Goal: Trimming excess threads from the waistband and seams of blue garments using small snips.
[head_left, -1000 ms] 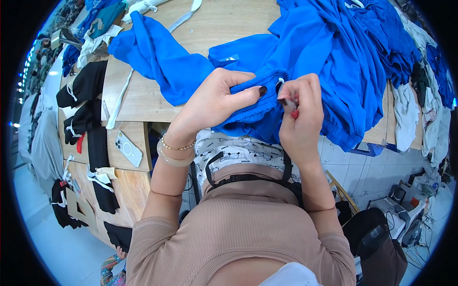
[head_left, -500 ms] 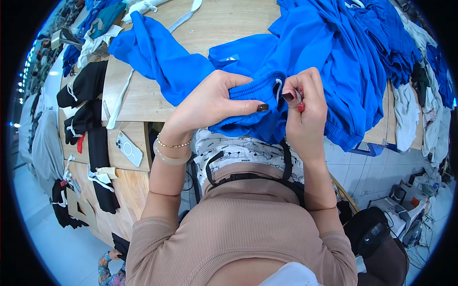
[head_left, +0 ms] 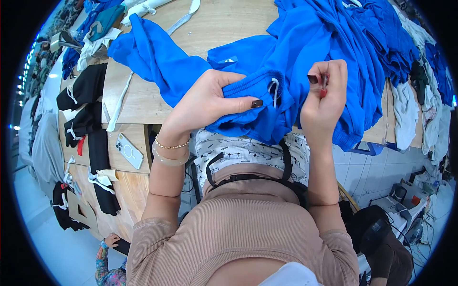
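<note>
My left hand is closed on the gathered elastic waistband of a blue garment, thumb on top. A white cord loops out at the right end of that waistband. To the right, my right hand is held up, apart from the waistband, with fingers curled round a small tool with a red end and a thin metal part. Its exact kind is mostly hidden by the fingers. Behind both hands the blue fabric spreads over the wooden table.
Folded black pieces tied with white strips and a phone lie at the left. More blue garments and white cloth are piled at the right. A person's patterned sleeve shows at the lower left; another person is at the lower right.
My right hand has moved right, away from the waistband and cord, still holding the small tool. The left hand and waistband have shifted slightly left. The people at the lower edges have moved a little.
</note>
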Demonstrator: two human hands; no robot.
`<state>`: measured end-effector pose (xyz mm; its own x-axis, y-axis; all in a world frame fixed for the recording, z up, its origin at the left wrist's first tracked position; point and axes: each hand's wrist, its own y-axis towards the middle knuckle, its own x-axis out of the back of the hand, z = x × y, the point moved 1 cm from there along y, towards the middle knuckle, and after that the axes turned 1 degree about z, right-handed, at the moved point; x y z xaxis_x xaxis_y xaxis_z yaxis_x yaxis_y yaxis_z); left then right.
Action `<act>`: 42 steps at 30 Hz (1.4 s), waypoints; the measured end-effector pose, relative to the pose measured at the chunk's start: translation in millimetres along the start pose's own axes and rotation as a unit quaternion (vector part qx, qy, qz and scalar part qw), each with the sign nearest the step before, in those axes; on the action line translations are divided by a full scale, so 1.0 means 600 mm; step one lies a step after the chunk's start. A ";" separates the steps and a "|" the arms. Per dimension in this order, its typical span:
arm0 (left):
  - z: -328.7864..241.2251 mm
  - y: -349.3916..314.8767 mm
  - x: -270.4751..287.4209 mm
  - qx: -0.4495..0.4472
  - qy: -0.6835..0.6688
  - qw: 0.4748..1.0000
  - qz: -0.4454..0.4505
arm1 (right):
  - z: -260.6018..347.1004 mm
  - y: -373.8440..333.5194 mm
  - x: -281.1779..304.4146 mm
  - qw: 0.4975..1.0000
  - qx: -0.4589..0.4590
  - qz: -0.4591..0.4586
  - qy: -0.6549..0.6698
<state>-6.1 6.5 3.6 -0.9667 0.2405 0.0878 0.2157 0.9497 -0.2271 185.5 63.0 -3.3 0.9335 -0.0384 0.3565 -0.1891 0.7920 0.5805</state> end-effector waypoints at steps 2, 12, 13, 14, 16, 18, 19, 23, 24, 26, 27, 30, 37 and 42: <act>0.005 -0.002 0.001 0.018 -0.024 1.000 -0.004 | 0.001 -0.001 -0.002 0.996 0.005 0.074 0.042; 0.010 -0.006 0.000 -0.035 -0.070 0.997 -0.001 | 0.041 -0.049 0.014 0.969 -0.153 0.145 0.125; 0.013 -0.006 0.000 -0.035 -0.083 0.996 -0.002 | 0.051 -0.049 0.011 0.978 -0.116 0.156 0.069; 0.013 -0.004 0.001 -0.038 -0.097 0.995 -0.002 | 0.056 -0.052 0.013 0.971 -0.089 0.207 0.082; 0.006 -0.002 0.003 -0.029 -0.103 0.994 0.002 | 0.048 -0.067 0.019 0.936 -0.052 0.306 0.168; 0.007 -0.005 0.004 -0.017 -0.108 0.994 0.002 | 0.051 -0.071 0.033 0.884 -0.084 0.373 0.267; 0.011 -0.005 0.003 -0.025 -0.105 0.994 -0.002 | 0.055 -0.070 0.037 0.884 -0.164 0.343 0.274; 0.003 -0.008 0.002 -0.041 -0.088 0.995 0.005 | 0.059 -0.063 0.043 0.904 -0.301 0.211 0.221; 0.002 -0.009 0.001 -0.041 -0.089 0.995 0.005 | 0.056 -0.063 0.042 0.914 -0.285 0.211 0.197; 0.001 -0.008 -0.001 -0.061 -0.042 0.997 -0.007 | 0.063 -0.060 0.042 0.914 -0.298 0.212 0.176; -0.001 -0.008 -0.001 -0.060 -0.043 0.997 -0.007 | 0.065 -0.059 0.041 0.913 -0.311 0.213 0.154; -0.005 -0.010 0.000 -0.072 -0.011 0.997 -0.007 | 0.061 -0.063 0.037 0.923 -0.290 0.213 0.135; -0.001 -0.008 0.002 -0.075 0.009 0.997 -0.009 | 0.065 -0.061 0.035 0.931 -0.272 0.211 0.120; -0.004 -0.009 0.002 -0.069 0.010 0.998 -0.008 | 0.062 -0.062 0.034 0.933 -0.263 0.210 0.124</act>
<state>-7.9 2.2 7.5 -0.9672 0.2287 0.1106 0.2193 0.9714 -0.0906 200.5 10.0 9.5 0.8649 0.4331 0.2538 -0.4390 0.8978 -0.0362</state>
